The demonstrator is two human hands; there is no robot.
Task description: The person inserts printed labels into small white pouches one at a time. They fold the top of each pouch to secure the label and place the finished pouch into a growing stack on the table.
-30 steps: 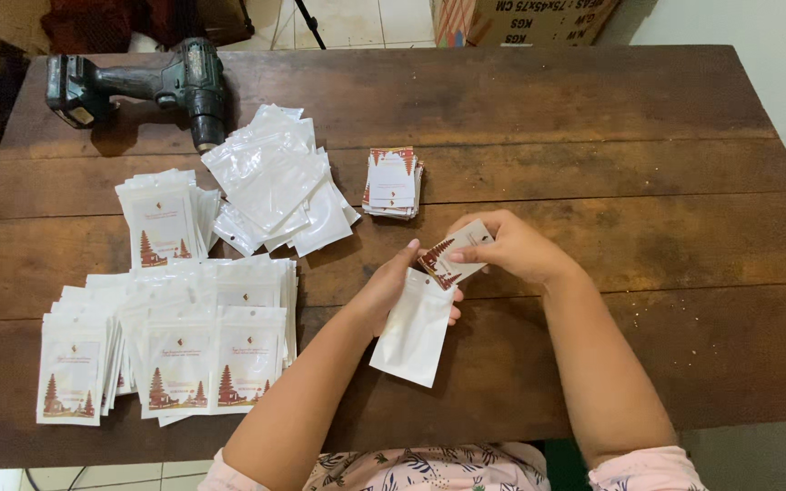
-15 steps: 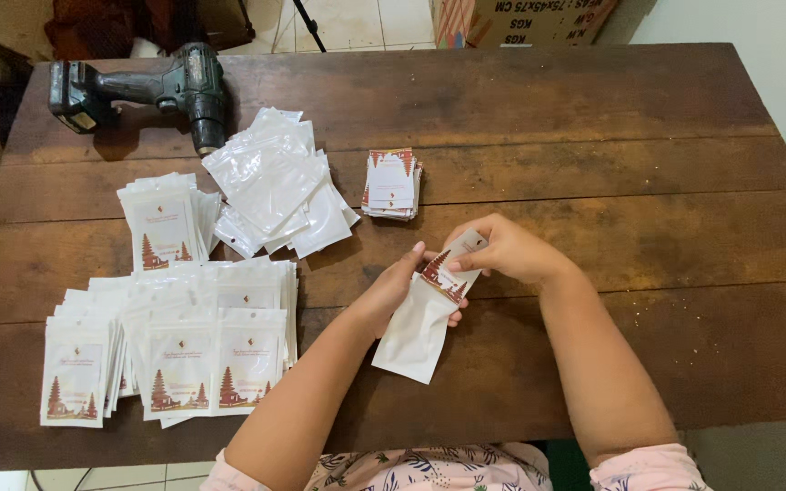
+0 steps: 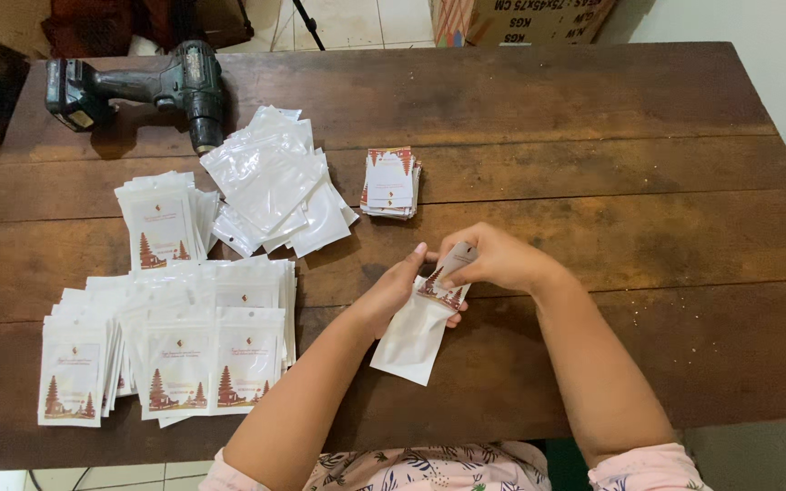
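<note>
Bare forearms, pink sleeves, floral top

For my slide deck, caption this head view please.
Left hand and right hand slip a printed card into a white pouch.

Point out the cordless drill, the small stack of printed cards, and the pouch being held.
Dark cordless drill (image 3: pixel 152 86): head view, on its body.
Small stack of printed cards (image 3: pixel 390 182): head view, top card's centre.
White plastic pouch in both hands (image 3: pixel 411 336): head view, lower half.
</note>
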